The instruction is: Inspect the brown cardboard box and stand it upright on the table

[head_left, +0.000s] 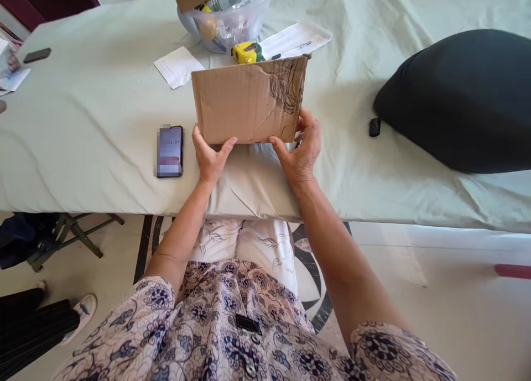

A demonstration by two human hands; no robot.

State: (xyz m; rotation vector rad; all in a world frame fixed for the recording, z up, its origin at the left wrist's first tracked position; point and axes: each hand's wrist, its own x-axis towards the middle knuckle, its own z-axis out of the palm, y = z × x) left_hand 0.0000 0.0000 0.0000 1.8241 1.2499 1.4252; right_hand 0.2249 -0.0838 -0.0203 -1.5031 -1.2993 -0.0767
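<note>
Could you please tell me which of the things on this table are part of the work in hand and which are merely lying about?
In hand:
- cardboard piece, held along its lower edge by the left hand and the right hand

Lying about:
- phone on the sheet
- yellow tape measure
- clear plastic bowl of odds and ends
- white paper
- black cushion

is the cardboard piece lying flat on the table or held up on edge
Held up on edge. The cardboard piece stands upright, its lower edge gripped by the left hand and right hand.
</note>
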